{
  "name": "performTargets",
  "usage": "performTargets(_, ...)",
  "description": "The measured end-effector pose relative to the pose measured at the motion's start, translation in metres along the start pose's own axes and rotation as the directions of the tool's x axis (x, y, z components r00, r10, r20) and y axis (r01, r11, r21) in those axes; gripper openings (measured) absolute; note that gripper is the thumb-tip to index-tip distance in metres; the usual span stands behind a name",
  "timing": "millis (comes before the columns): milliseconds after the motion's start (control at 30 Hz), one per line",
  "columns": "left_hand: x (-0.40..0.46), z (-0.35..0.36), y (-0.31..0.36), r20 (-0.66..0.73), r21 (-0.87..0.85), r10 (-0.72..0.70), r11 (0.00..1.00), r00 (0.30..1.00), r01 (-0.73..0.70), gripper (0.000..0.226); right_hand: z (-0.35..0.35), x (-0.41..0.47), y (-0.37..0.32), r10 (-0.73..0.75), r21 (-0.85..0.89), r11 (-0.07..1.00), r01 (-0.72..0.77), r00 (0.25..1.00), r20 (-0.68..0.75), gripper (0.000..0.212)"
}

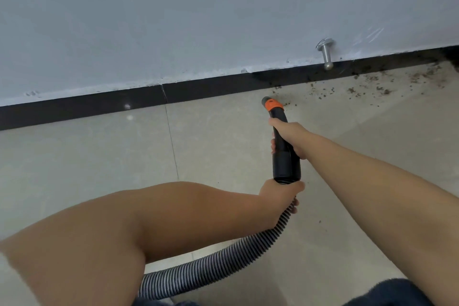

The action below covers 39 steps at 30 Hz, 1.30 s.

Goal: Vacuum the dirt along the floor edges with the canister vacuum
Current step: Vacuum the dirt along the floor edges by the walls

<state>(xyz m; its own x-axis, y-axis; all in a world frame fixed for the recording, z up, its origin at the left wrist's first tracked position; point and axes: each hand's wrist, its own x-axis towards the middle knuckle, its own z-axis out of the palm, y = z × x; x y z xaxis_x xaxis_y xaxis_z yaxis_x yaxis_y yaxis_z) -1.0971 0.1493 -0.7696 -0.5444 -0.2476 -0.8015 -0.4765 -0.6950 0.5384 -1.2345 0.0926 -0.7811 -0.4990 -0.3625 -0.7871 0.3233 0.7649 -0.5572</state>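
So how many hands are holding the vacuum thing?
2. The right hand grips the black nozzle handle; the left hand holds the ribbed hose just below it.

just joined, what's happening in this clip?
A person is vacuuming along the black baseboard. The right hand grips the black nozzle handle; the left hand holds the ribbed hose just behind it. The orange-collared tip sits at the near end of the dirt, which runs rightward past a metal door stop.
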Motion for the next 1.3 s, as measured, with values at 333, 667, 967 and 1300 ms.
performTargets(333,-0.006,-0.013,-0.024,0.020,0.142,-0.026,0.990,0.999,0.023,0.012,0.006,-0.005,0.037,-0.003,0.145,0.989,0.007,1.000,-0.027,0.034)
performTargets(667,0.004,0.068,-0.043,0.011,0.243,-0.005,0.970,1.000,0.002,0.012,-0.078,-0.002,0.074,0.011,0.227,0.974,-0.012,1.000,0.008,0.037)
performTargets(967,0.031,0.113,-0.044,-0.145,0.250,0.058,0.968,0.988,-0.020,0.013,-0.114,0.011,0.072,-0.078,0.191,0.980,0.051,0.988,0.137,0.033)
performTargets(1300,0.063,0.157,-0.039,-0.233,0.169,0.079,0.985,0.969,-0.039,0.011,-0.143,0.039,0.057,-0.061,0.049,0.997,0.052,0.978,0.202,0.031)
